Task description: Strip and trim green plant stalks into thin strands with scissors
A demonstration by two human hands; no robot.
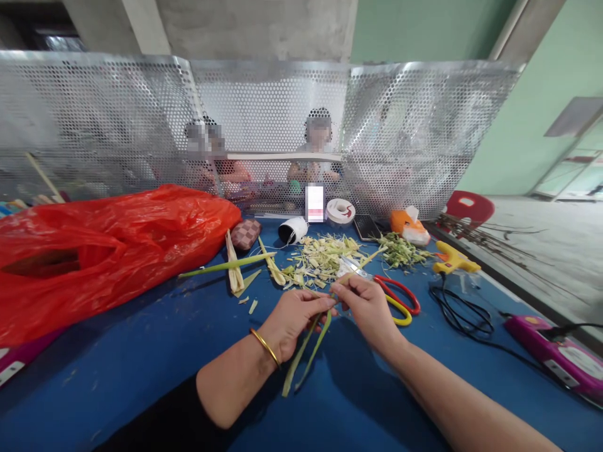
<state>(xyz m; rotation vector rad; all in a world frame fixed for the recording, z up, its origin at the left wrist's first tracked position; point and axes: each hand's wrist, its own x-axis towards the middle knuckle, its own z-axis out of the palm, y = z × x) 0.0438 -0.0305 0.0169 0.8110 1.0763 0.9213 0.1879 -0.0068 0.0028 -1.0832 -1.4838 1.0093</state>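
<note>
My left hand (301,314), with a gold bangle at the wrist, pinches green leaf strips (306,351) whose two ends hang down below the fingers. Close against it, my right hand (365,304) is closed with thumb and forefinger on the upper part of the same strips. A pale end reaches up and right past the fingers. Where the strips meet between the fingertips is partly hidden. Just behind my right hand lie scissors (400,307) with red and yellow handles. Cut leaf scraps (325,254) are heaped beyond both hands.
A red plastic bag (117,245) fills the left side. Behind the scraps stand a thread spool (293,231) and a ribbon roll (340,212). To the right are a yellow glue gun (455,258), its black cord and a purple power strip (556,351). Two people sit behind a perforated metal screen (273,94).
</note>
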